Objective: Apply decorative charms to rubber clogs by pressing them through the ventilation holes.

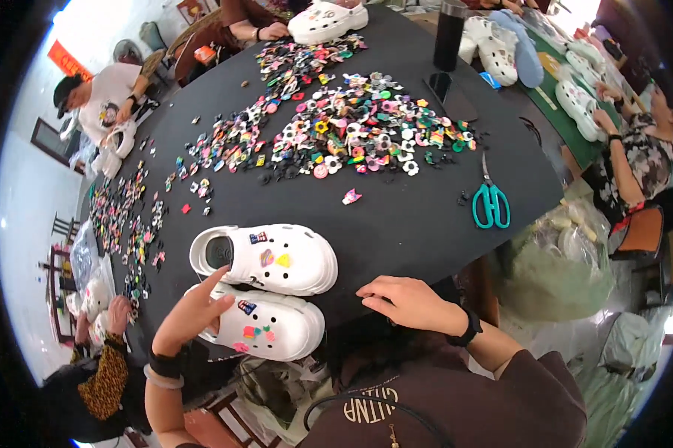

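Note:
Two white clogs lie side by side at the table's near edge, toes to the right. The far clog (295, 257) carries several small charms, among them a yellow one. On the near clog (288, 328) are pink, red and green charms. My left hand (191, 310) is over the heel end of the near clog, thumb and index finger apart; the index tip reaches the far clog's heel. Its lower fingers are partly hidden. My right hand (411, 302) rests at the table edge, right of the clogs, fingers loosely extended and holding nothing.
A large heap of colourful shoe charms (351, 134) spreads over the black table (411, 224). Teal-handled scissors (492, 201), a phone (450, 97) and a black bottle (448, 37) are to the right. Other people handle white clogs (327, 22) around the tables.

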Tool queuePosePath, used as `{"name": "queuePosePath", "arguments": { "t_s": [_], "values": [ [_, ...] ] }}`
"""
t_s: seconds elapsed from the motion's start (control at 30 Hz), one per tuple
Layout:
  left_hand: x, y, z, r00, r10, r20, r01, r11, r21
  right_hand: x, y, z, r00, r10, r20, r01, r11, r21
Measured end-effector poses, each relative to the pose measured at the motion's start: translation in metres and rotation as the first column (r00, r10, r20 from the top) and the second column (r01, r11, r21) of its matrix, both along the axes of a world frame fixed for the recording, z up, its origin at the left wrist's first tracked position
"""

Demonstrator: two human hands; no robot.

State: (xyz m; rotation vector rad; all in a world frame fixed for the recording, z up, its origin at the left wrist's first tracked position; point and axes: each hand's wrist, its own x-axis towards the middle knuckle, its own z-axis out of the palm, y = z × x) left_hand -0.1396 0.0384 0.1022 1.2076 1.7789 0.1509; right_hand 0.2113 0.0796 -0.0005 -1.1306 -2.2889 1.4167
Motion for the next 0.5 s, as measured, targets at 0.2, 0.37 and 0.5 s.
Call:
{"name": "queuePosePath", "arguments": {
  "t_s": [0.2,0.37,0.5],
  "values": [
    [0.017,-0.009,-0.032,0.906,0.274,0.321,-0.341,0.924,0.175,-0.007,0.003,-0.018,0.998,-0.052,-0.047,0.055,0.996,0.073],
    [0.039,-0.013,-0.023,0.810,0.370,0.455,-0.465,0.878,0.112,-0.006,0.006,-0.014,0.996,-0.046,-0.080,0.051,0.997,0.054],
    [0.069,-0.022,-0.031,0.370,0.544,0.753,-0.785,0.617,-0.061,0.001,0.004,-0.008,0.964,-0.189,-0.185,0.170,0.979,-0.117]
  ]
}}
